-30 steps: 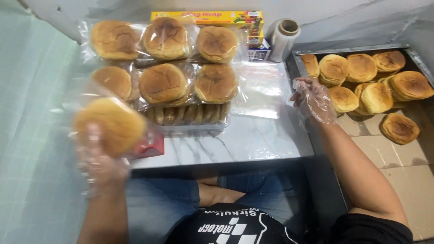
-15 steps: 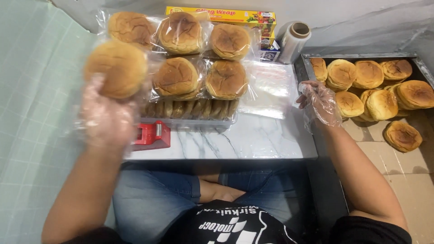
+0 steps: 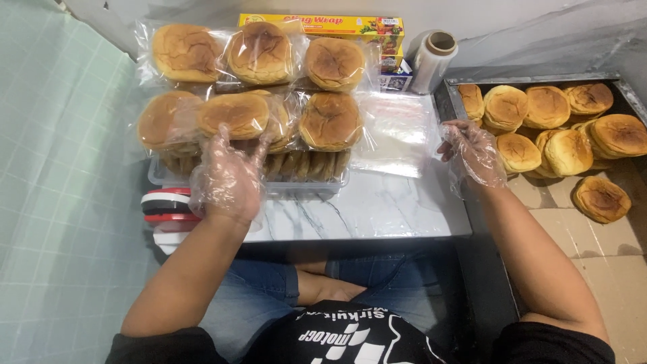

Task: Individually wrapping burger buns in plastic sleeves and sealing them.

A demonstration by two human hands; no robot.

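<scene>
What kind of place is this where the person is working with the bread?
Probably a small bakery or home packing corner. Wrapped buns are stacked on a little marble-look table, unwrapped buns fill a metal tray, and a cling film roll stands nearby. Both hands wear plastic gloves.

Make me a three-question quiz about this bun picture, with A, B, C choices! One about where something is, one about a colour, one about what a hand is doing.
1. Where is the tray of unwrapped buns?
A. by the right hand
B. by the left hand
C. on the floor tiles

2. What colour is the long box at the back?
A. blue
B. yellow
C. black

3. What is the left hand doing?
A. hanging free
B. holding a knife
C. holding a wrapped bun

Answers: 1 A, the tray sits beside the right hand. 2 B, its top is yellow. 3 C, gloved fingers press the bun onto the stack.
</scene>
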